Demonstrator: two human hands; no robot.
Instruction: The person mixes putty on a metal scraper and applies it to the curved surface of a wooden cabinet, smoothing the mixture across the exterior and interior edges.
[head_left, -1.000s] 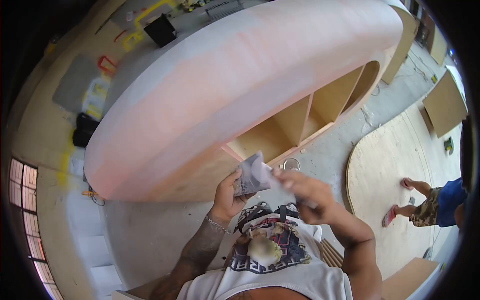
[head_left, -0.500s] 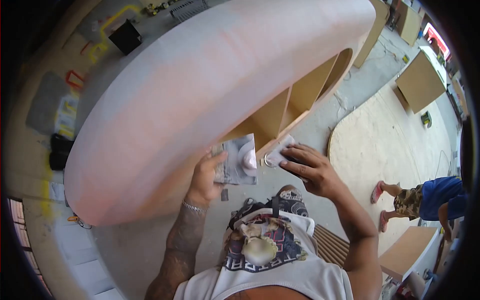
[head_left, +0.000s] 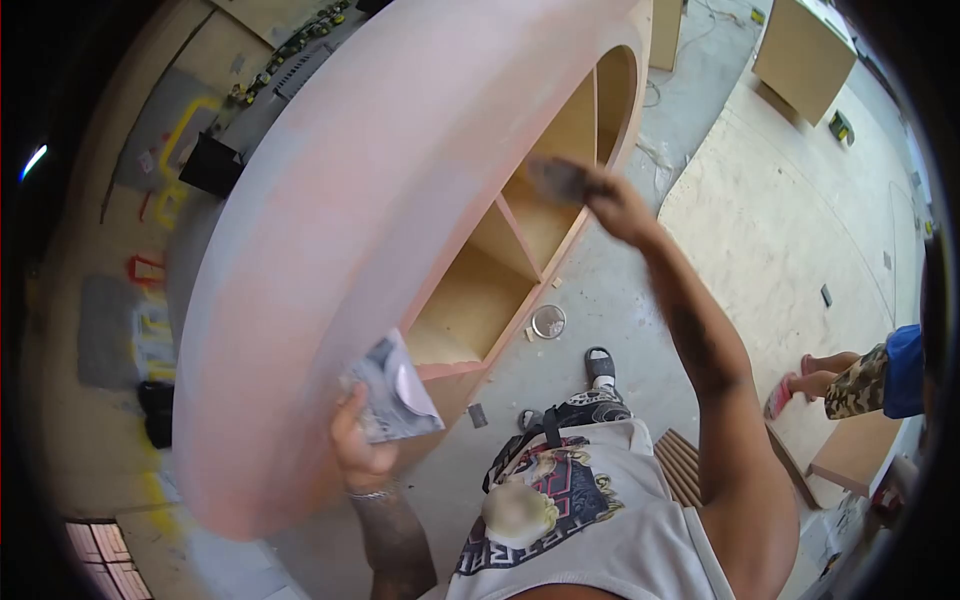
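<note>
A smeared flat board (head_left: 372,398) is gripped by my left hand (head_left: 362,448), fingers round its near edge. On its face sits a mound of pinkish-white filler (head_left: 412,388). My right hand (head_left: 622,208), stretched forward, is closed on a flat scraper (head_left: 560,182), blurred by motion. The scraper overlaps the open compartments of a large curved cabinet (head_left: 330,200) in this view. Pink and whitish patches cover the cabinet's rounded shell, while bare wood shows inside its compartments.
A round tin (head_left: 548,321) stands on the grey floor by the cabinet, with a small dark flat piece (head_left: 477,415) nearby. To the right lies a large wooden sheet (head_left: 780,220) bearing a box-shaped wooden unit (head_left: 805,60). A person in camouflage shorts (head_left: 858,382) stands at the right edge.
My right hand and the scraper have moved away from the board, forward toward the cabinet's compartments. My left hand and the board appear lower and farther left. The whole view has shifted.
</note>
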